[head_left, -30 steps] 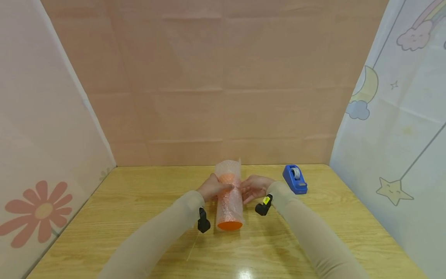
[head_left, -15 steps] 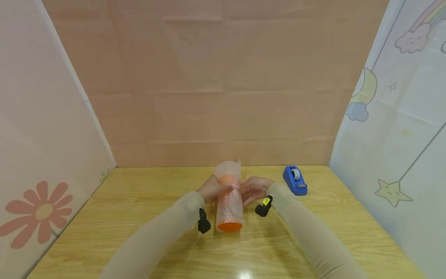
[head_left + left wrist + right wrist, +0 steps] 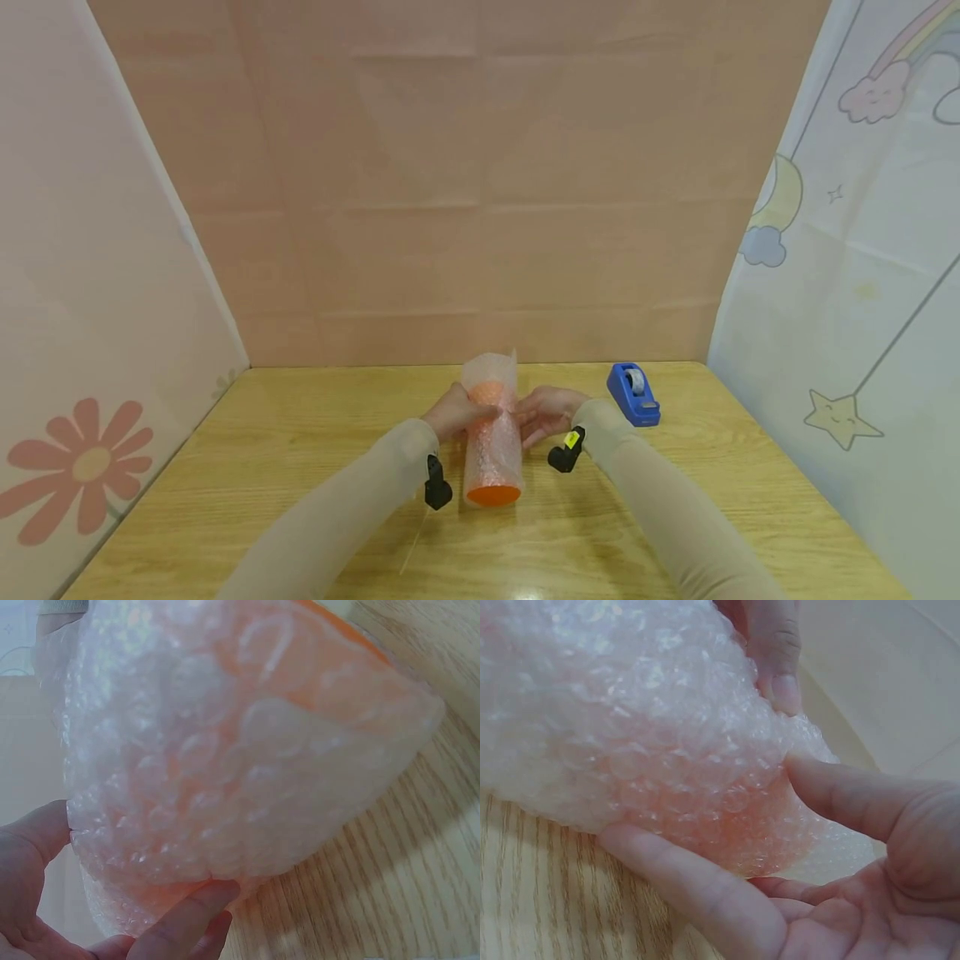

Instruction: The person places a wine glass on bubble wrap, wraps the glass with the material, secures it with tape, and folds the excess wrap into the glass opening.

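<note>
The bubble-wrapped bundle [image 3: 495,458] looks light and soft-skinned, best held mid-length, where the left hand [image 3: 455,412] clasps it and the right hand [image 3: 550,410] grips with thumb and fingers.

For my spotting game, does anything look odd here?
Nothing looks spilled. The bubble wrap sits unevenly: it sticks out past the far end of the orange object, with a pointy corner, but the near end shows bare orange. A thin pale line on the table by the left sleeve looks odd; I'm unsure what it is.
</note>
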Demonstrator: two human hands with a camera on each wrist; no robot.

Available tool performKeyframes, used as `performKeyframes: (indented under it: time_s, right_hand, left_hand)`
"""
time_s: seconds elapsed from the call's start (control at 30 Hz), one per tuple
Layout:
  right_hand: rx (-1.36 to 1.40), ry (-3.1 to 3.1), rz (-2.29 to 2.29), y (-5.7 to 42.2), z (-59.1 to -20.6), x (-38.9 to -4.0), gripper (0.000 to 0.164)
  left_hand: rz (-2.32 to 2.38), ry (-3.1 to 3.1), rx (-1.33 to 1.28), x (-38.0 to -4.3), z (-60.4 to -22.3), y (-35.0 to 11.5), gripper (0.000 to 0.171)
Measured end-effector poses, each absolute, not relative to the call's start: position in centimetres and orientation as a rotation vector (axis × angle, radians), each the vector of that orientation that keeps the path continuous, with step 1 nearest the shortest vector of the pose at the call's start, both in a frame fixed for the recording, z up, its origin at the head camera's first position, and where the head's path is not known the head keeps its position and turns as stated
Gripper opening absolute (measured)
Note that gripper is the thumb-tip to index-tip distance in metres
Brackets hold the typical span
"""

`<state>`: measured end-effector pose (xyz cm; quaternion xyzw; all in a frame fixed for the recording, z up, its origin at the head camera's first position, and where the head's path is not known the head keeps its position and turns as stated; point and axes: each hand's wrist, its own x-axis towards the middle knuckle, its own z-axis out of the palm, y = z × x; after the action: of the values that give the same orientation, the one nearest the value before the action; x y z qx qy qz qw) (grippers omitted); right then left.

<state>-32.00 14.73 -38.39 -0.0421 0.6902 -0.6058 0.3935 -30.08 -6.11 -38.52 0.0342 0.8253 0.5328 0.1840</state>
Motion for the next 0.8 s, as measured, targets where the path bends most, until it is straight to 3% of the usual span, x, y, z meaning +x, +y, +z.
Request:
performKeyframes:
  time_s: [0.8]
  right_hand:
    - [-0.062,1.754,-1.529,15.27,-38.06,-32.03,0.038]
  left_hand:
    - [1.526,2.26,0.112,-30.2,-38.79,-5.7,0.063]
